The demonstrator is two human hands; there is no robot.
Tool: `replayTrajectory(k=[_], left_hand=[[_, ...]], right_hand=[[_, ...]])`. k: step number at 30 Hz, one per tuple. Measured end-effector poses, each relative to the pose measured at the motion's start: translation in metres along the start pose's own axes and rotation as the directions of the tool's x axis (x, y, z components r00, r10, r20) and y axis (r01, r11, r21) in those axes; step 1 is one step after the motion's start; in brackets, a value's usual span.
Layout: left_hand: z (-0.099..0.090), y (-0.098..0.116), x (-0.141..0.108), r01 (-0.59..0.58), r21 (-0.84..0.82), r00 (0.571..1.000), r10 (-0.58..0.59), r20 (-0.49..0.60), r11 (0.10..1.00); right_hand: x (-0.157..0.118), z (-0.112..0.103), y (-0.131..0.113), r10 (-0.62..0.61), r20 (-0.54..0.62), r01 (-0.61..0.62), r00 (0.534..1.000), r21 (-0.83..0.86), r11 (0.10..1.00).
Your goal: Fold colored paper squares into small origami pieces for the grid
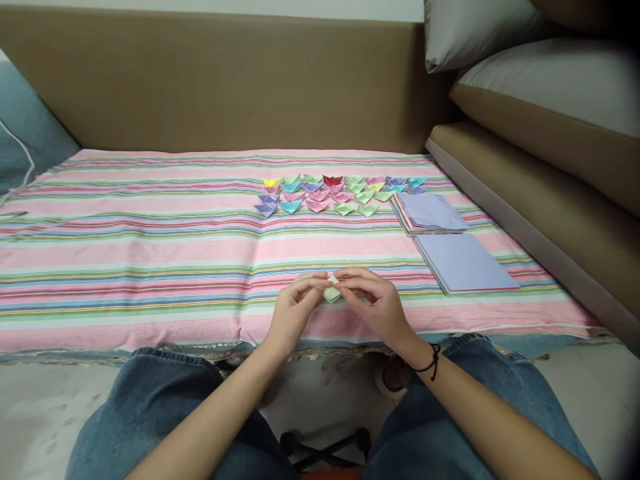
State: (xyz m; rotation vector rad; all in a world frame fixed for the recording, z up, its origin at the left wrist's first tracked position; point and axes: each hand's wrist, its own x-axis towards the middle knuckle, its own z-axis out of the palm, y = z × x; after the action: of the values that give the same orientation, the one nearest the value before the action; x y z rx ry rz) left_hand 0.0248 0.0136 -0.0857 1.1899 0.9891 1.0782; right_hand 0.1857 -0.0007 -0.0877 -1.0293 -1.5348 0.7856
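Between my two hands is a small pale green piece of folded paper (332, 292), diamond-shaped from this angle. My left hand (299, 303) pinches its left side with thumb and fingers. On the opposite side my right hand (374, 303), with a dark cord at the wrist, pinches it too. Both hands are just above the front part of the striped cloth (190, 250). Farther back stand rows of small folded paper boats (317, 206) in pink, purple, blue, green, yellow and red. The fingers cover the paper's side edges.
To the right lie two stacks of square paper, a ruffled stack (433, 212) behind a neater lilac-topped stack (470, 263). Large cushions (550, 87) are piled along the right side. A brown backrest (240, 80) closes off the far edge. A white cable (27, 160) hangs at far left.
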Motion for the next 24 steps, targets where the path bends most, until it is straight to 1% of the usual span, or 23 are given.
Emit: replayTrajectory(k=[2, 5, 7, 10, 13, 17, 20, 24], left_hand=[[0.0014, 0.0001, -0.0002, -0.016, -0.007, 1.0, 0.016, 0.006, 1.0], [0.0039, -0.0015, 0.0, -0.016, -0.105, 1.0, 0.018, 0.022, 0.994], [0.005, -0.0031, 0.0002, -0.012, -0.14, 1.0, 0.013, 0.007, 0.99], [0.0049, -0.0049, 0.0, -0.006, -0.098, 1.0, 0.004, -0.016, 0.995], [0.0041, -0.0053, -0.0011, 0.036, -0.059, 0.999, -0.035, 0.026, 0.998], [0.0044, -0.0036, -0.0035, 0.039, -0.064, 0.998, -0.036, 0.048, 0.997], [0.0056, -0.0014, -0.0051, 0.06, -0.063, 0.995, -0.054, 0.085, 0.996], [0.0067, 0.0004, -0.0053, 0.072, -0.033, 0.993, -0.068, 0.097, 0.997]], right_hand=[[-0.0001, 0.0, 0.0009, 0.006, 0.008, -0.006, 1.0, 0.008, 1.0], [-0.001, 0.0011, 0.004, 0.033, 0.007, -0.033, 0.999, 0.062, 0.998], [-0.0014, 0.0021, 0.0058, 0.051, -0.002, -0.051, 0.999, 0.12, 0.991], [-0.0012, 0.0028, 0.0069, 0.104, -0.007, -0.101, 0.995, 0.202, 0.974], [-0.0003, 0.0023, 0.0062, 0.211, 0.017, -0.209, 0.977, 0.264, 0.942], [0.0006, 0.0008, 0.0046, 0.328, 0.035, -0.325, 0.944, 0.259, 0.909], [0.0007, 0.0001, 0.0043, 0.357, 0.064, -0.36, 0.932, 0.26, 0.896], [-0.0002, 0.0007, 0.0064, 0.342, 0.08, -0.351, 0.936, 0.261, 0.899]])
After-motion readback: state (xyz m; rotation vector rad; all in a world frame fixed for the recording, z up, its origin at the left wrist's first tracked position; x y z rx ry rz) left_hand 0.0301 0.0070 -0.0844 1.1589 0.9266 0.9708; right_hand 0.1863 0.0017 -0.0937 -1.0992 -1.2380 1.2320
